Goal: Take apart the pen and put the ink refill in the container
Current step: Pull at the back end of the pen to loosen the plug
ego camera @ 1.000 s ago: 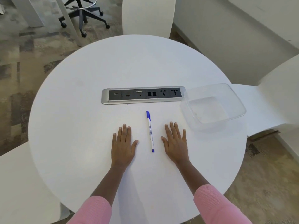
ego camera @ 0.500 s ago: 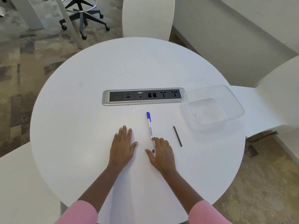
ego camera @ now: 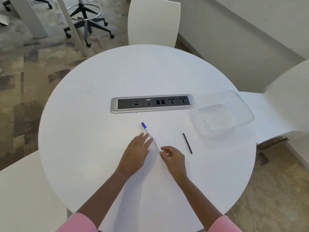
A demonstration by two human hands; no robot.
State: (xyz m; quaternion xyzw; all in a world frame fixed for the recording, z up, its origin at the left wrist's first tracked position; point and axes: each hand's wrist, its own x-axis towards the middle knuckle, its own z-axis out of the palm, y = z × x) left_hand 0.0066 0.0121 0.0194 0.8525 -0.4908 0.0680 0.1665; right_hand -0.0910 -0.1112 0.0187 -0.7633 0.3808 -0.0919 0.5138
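Observation:
A white pen [ego camera: 151,136] with a blue cap lies slanted on the round white table [ego camera: 93,131], cap end pointing up-left. My right hand [ego camera: 173,159] pinches the pen's near end between thumb and fingers. My left hand [ego camera: 136,153] is open, fingers spread, its fingertips touching the pen's middle from the left. A clear plastic container [ego camera: 222,114] stands empty at the right side of the table. A thin black stick [ego camera: 187,143] lies on the table between my right hand and the container.
A silver and black socket strip [ego camera: 151,103] is set into the table's middle, its right end next to the container. White chairs [ego camera: 153,22] stand at the far side, right and near left. A wheeled stool [ego camera: 87,22] stands on the carpet beyond.
My right hand moved left from beside the pen and closed on its near end. The pen swung from nearly straight to slanted. My left hand shifted right to touch it.

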